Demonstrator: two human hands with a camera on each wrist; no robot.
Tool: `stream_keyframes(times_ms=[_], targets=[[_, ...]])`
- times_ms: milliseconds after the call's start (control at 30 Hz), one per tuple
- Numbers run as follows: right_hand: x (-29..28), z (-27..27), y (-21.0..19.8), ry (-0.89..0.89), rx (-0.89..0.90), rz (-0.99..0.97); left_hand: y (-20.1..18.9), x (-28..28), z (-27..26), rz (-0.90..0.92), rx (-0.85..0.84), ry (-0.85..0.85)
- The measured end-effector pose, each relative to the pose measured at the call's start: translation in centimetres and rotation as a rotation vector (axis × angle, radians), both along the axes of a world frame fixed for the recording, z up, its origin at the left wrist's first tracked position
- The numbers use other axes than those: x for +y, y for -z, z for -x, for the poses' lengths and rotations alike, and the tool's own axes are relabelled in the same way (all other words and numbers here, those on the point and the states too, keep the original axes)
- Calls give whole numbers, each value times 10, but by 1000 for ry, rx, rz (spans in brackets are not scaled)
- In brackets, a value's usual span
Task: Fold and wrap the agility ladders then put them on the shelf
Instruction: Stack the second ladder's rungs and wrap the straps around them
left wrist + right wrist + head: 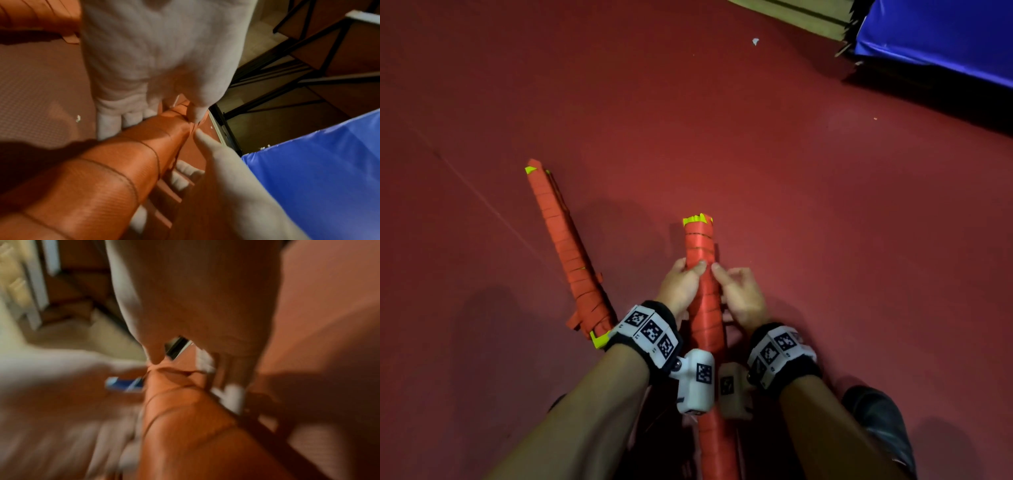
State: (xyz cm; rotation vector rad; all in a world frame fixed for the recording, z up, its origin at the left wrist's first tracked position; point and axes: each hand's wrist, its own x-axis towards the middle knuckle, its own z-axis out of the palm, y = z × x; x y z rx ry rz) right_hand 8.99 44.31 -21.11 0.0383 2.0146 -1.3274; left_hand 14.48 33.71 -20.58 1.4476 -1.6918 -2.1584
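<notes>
**Both hands on 1 wrapped ladder bundle, second bundle lying to the left**

Head view: 2 agility ladders, both rolled into long orange bundles with strap wound around them and yellow-green rung ends poking out.

Held bundle (703, 298): runs from bottom centre of the frame up to mid-frame, between the person's forearms, yellow end at the top. Left hand (681, 286) grips it from the left side, fingers curled around the far side, thumb lying on the top face. Right hand (739, 294) grips from the right, thumb near the left thumb, tips nearly meeting over the wrap. Left wrist view confirms it: fingers (109, 123) hooked over the bundle's edge, right-hand fingertips showing under the other side. Right wrist view is motion-blurred; the orange bundle (185, 426) and a thumb on the strap crossing are readable, not much else.

Second bundle (570, 253): lies on the red floor (791, 171) at left of centre, slanting from upper left down to the left wrist band. Loose strap ends stick out near its lower end. No hand on it, apart from the held bundle.

Each wrist carries a black band with white marker tags and a camera block.

Upper right corner: blue padded mat (945, 37), with tan boards just left of it. A small white scrap (755, 41) lies on the floor near them. Dark shoe at lower right.
</notes>
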Motion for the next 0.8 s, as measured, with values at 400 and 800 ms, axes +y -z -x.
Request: stream_keyframes(times_ms=[400,800], targets=[[-6,-4,18,-364,181,-373,16,-67,-19,530,-191,161],[-8,7,47,-433,447,-341,48,-132,-79,583,-702,-187]])
